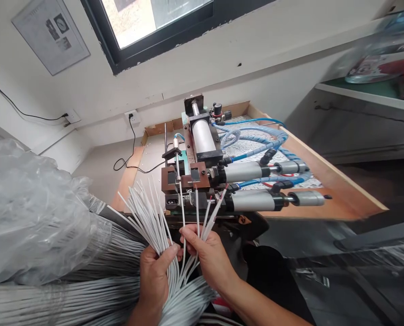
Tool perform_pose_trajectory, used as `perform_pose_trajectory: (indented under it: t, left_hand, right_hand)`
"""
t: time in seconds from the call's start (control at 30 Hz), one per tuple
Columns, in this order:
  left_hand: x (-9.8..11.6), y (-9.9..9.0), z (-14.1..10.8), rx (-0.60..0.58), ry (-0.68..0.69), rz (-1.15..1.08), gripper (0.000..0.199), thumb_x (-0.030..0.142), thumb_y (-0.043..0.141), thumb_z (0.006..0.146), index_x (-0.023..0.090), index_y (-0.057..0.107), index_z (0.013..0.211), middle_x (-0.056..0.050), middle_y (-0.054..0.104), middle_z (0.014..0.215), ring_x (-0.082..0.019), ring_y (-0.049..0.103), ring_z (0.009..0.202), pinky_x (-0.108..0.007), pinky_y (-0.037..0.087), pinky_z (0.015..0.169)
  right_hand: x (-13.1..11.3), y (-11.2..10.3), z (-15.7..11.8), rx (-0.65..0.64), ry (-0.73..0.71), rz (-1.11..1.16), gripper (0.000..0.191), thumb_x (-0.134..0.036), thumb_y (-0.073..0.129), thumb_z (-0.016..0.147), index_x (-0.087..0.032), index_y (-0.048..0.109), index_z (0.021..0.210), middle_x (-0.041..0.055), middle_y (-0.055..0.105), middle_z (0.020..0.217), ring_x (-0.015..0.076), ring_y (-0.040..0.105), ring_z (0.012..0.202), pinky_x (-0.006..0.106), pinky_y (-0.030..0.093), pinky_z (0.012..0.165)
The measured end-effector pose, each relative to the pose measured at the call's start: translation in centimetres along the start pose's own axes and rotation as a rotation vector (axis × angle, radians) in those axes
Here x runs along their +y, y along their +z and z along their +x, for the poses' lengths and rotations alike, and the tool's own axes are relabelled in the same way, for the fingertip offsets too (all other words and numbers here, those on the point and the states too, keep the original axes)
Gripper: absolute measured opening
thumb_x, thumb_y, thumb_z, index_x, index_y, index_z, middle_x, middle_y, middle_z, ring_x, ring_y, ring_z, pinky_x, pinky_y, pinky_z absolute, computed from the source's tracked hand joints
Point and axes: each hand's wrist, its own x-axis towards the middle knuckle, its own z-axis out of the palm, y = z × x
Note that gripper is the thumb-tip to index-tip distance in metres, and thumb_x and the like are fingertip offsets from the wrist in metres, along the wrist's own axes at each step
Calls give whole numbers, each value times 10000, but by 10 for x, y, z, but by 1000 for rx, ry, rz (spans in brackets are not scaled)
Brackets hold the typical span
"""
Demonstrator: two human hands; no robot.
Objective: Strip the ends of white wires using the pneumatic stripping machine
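My left hand (157, 271) is closed round a thick bunch of thin white cables (150, 222), whose ends fan out upward. Beside it, my right hand (208, 253) pinches a few separate cables (206, 219), some with reddish tips. One single cable (182, 208) runs up between my hands to the brown clamp block (185, 178) of a pneumatic machine (205, 136); whether its tip sits inside the block I cannot tell. Below my hands the bunch curves down toward my lap.
Plastic-wrapped cable bundles (45, 226) fill the left side. Silver air cylinders (252, 199) and blue hoses (256, 136) extend right from the machine. A wooden-edged tray (351, 194) holds white scraps (252, 140). A shelf (364, 93) stands at right, a window (161, 18) above.
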Motion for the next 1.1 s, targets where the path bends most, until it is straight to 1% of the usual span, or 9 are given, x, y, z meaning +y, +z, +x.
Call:
perform_pose_trajectory:
  t: [0.1,0.37,0.47,0.53,0.7,0.8,0.9,1.0,1.1]
  left_hand:
    - [1,-1,0,37,-29,-36,30,145,654,604,146,628,588,11,601,545,-121,536,520,-267,442,583]
    - [0,3,2,58,-58,-84,60,133,683,566,142,637,603,10,591,577,-110,527,533,-248,448,531]
    - [-2,1,-1,52,-66,-92,68,131,685,568,144,635,611,15,587,579,-105,523,527,-244,449,527]
    - [-3,0,-3,64,-85,-108,81,135,691,564,145,631,618,18,583,568,-105,525,515,-245,448,524]
    - [-4,-2,-4,102,-110,-160,130,174,714,540,154,619,627,22,596,579,-105,533,514,-246,447,536]
    - [-3,-5,-4,78,-72,-148,147,189,707,556,172,611,666,33,587,553,-94,517,500,-232,429,534]
    - [-2,-7,-5,3,-58,-159,205,211,688,586,204,604,774,75,498,432,-73,446,411,-221,390,481]
    - [-1,-7,-6,-37,-103,-114,156,228,666,615,178,615,753,93,403,337,-55,363,331,-214,342,416]
    - [0,-5,-7,-52,-89,-59,85,211,649,632,160,626,696,79,425,335,-62,388,338,-217,339,409]
  right_hand:
    - [1,-3,3,49,3,-13,230,-331,648,657,-117,590,597,-35,491,472,55,342,416,194,260,414]
    - [-6,-2,13,54,84,73,224,-326,663,628,-114,591,624,-34,478,493,57,339,432,192,233,414]
    - [-6,-1,13,-53,116,26,260,-370,640,649,-114,629,695,-54,412,492,60,322,442,201,241,435]
    - [-5,-1,12,-115,119,-20,300,-409,614,665,-111,638,691,-61,370,482,59,296,441,206,227,436]
    - [-1,-6,3,-198,46,-51,343,-455,537,724,-124,611,675,-67,326,469,62,267,439,212,194,437]
    - [1,-17,-1,-270,-2,-29,335,-437,502,759,-127,605,687,-68,346,442,63,273,424,219,202,448]
    - [3,-32,-4,-346,-24,-30,342,-424,465,787,-125,600,688,-57,404,405,65,307,394,224,206,445]
    - [8,-48,-10,-438,41,-23,357,-434,465,782,-120,597,675,-62,396,388,60,276,364,223,177,415]
    - [15,-61,-21,-486,104,-22,363,-427,463,786,-114,598,661,-80,341,367,58,232,357,226,152,405]
